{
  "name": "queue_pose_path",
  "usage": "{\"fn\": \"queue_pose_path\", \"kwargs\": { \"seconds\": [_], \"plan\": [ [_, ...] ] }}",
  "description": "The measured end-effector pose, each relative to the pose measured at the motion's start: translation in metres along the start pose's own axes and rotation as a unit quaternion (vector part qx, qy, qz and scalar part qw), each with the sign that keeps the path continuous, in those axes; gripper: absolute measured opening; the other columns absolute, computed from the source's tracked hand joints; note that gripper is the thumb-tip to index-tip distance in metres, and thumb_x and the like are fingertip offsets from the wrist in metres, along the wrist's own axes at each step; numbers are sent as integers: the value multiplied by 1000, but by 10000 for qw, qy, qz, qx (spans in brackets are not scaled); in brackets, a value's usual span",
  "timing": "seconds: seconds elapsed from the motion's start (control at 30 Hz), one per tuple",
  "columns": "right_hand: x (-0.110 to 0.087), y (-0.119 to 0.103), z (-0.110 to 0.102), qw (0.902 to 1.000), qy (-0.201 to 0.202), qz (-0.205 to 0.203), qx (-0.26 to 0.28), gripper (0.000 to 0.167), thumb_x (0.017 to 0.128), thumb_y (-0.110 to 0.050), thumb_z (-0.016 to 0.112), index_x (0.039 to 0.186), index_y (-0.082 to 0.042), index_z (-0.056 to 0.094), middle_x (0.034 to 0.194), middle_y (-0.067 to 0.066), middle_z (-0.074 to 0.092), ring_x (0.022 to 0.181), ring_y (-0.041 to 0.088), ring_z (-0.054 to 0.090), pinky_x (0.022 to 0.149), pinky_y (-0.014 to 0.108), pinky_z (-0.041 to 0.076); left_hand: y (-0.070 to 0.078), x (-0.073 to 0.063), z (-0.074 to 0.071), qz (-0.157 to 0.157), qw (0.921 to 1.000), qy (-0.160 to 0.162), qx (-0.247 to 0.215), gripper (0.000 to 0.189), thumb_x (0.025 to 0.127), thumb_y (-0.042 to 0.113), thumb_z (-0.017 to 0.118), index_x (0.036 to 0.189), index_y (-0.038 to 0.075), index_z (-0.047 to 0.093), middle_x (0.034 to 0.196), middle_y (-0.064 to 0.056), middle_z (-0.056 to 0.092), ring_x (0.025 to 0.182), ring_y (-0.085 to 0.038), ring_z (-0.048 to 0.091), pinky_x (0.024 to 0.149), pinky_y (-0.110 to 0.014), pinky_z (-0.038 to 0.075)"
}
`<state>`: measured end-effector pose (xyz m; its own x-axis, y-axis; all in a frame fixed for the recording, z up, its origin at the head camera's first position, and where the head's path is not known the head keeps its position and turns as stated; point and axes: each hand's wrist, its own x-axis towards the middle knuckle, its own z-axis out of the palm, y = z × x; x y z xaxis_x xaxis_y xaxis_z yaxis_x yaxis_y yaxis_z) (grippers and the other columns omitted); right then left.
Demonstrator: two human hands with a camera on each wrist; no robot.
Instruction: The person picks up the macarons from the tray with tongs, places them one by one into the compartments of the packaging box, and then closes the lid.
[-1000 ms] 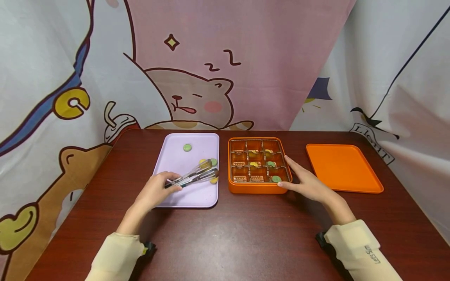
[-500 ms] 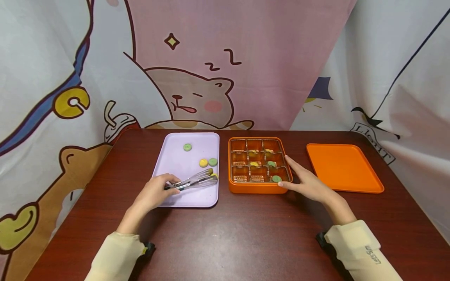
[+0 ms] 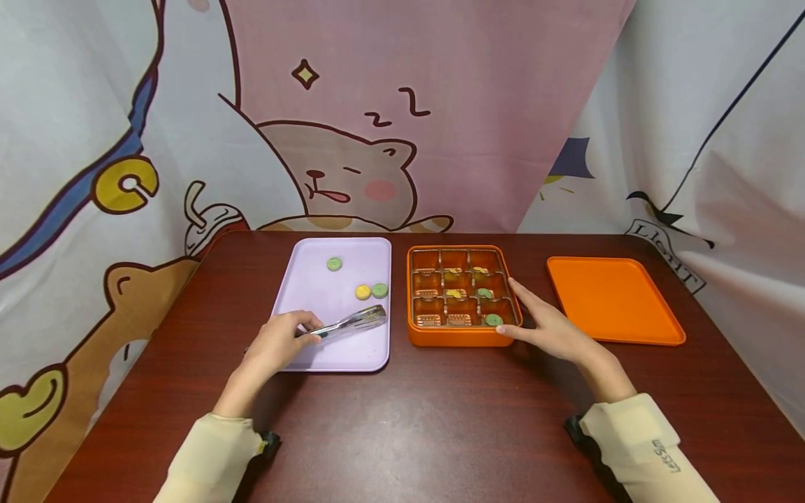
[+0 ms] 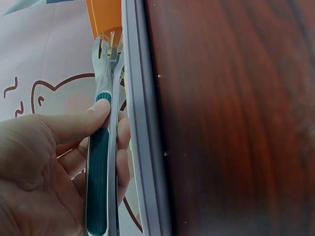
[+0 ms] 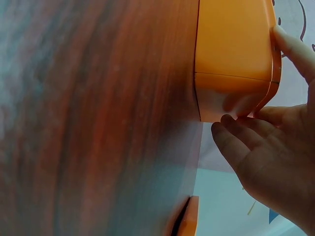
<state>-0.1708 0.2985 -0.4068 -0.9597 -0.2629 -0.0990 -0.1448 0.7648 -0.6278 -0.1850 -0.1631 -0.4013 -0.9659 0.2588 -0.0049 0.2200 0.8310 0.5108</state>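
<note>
My left hand (image 3: 279, 342) holds a pair of metal tongs (image 3: 358, 320) with green handle grips (image 4: 98, 182), thumb on one arm and fingers on the other. The tong heads are pressed together low over the right side of the lilac tray (image 3: 339, 356); whatever lies between them is hidden. On that tray lie a yellow button-like disc (image 3: 363, 292) and two green ones, one beside the yellow disc (image 3: 379, 290) and one at the back (image 3: 334, 264). My right hand (image 3: 553, 332) rests against an orange box (image 3: 459, 338), fingers fairly straight on its right side, thumb at the front corner rim.
A clear insert with square compartments (image 3: 429, 309) fills the box; several hold yellow or green discs, including a green disc (image 3: 493, 320) at front right. An orange flat tray (image 3: 616, 300) lies at the right on the dark wooden table (image 3: 402, 433). A printed curtain (image 3: 490, 119) hangs behind.
The tongs have moved slightly toward me and their spread heads have come together. A yellow disc near the tray's right edge is now out of sight at the heads. The right hand stays put.
</note>
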Motion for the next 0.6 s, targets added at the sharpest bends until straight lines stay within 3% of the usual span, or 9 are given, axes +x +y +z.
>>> {"fn": "queue_pose_path", "kwargs": {
  "seconds": [0.43,0.6],
  "plan": [
    [-1,-3,-1,10000,-35,11,-11,98,93,-47,66,161,-11,5,167,22,9,150,48,16,112,72,19,-2,0,-4,229,9991,279,-223,15,83,7,76,98,9,75,91,-9,76,73,-13,64,64,-30,44],
    [-1,-3,-1,10000,-20,15,-22,100,92,-48,66,161,-10,6,166,22,10,150,49,17,112,72,19,0,0,-6,173,9989,273,-353,15,84,7,76,99,10,75,91,-9,76,71,-12,63,63,-29,44]
  ]
}}
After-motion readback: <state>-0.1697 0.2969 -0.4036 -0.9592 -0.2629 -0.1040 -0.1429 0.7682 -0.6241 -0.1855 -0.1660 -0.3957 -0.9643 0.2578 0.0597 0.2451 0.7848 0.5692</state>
